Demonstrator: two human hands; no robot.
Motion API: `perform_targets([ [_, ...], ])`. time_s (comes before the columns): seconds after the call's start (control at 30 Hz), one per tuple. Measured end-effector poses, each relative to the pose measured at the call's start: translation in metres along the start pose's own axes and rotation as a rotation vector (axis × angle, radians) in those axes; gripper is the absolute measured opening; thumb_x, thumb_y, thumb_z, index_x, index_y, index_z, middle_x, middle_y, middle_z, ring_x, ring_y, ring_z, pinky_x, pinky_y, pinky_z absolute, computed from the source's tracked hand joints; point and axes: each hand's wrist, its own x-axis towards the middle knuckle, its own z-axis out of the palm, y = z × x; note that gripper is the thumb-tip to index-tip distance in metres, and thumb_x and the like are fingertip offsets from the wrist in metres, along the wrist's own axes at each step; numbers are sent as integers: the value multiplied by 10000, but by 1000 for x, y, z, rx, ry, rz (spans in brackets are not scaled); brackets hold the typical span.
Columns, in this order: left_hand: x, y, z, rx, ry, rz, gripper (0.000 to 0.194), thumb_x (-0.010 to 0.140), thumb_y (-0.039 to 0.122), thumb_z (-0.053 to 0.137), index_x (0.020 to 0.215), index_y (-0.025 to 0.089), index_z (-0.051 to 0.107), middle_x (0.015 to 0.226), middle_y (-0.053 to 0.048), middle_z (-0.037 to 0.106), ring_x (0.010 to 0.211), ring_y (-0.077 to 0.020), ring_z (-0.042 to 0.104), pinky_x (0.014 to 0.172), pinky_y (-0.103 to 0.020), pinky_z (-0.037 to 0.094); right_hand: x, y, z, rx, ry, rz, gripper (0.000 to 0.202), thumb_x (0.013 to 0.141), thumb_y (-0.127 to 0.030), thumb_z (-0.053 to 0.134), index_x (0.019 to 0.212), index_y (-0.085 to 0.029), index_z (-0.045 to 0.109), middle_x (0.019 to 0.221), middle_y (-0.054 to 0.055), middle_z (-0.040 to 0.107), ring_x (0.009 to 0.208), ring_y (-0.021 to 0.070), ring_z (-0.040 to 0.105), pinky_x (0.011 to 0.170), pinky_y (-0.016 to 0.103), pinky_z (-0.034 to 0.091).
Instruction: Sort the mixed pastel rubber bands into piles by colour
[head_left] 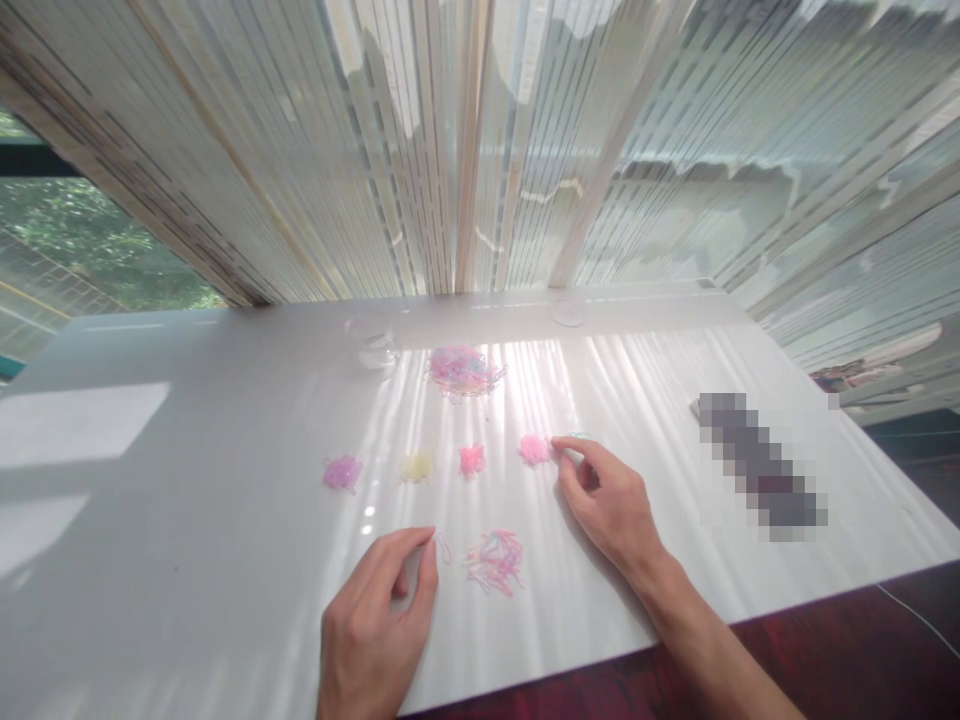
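My left hand (379,610) is closed in a pinch on a thin pale rubber band (444,548), whose loop sticks out past the fingertips. Just right of it lies a loose mixed pile of rubber bands (496,562). My right hand (611,495) reaches to the edge of a light pink pile (535,450), index finger extended and thumb apart. Farther left in the same row are a coral pink pile (472,460), a yellow pile (417,466) and a purple pile (343,472). A bluish-green pile (580,436) shows partly behind my right hand.
A larger mixed heap of bands (463,371) lies farther back on the white table (225,500). Near it stands a clear container (377,350), with a clear round lid (568,315) to the right. A blurred-out dark object (757,460) lies at right. Striped curtains hang behind.
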Motion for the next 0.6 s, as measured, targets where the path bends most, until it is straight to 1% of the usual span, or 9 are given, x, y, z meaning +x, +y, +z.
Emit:
perform_targets([
  [0.23,-1,0,0,-4,-9,2,126,1045,247,577,1031,220,699,829,16,684,551,-88,534,639,-207,477,0,3,-1,31,-46,-43,275,941,-197,553,1128,-213,754,825,9,739,571,139,574,583,289,522],
  [0.47,-7,-5,4,18,-19,-29,123,1044,268,583,1053,246,703,867,21,694,560,-90,539,640,-208,474,0,0,-1,37,-49,8,221,974,-249,580,1106,-219,755,835,8,753,573,141,580,611,298,527],
  [0.6,-8,-7,3,2,-27,-24,127,1047,258,575,1070,250,699,894,18,703,559,-87,544,664,-207,490,0,0,-2,35,-50,4,216,980,-264,577,1090,-222,757,878,18,776,586,151,599,634,314,538],
])
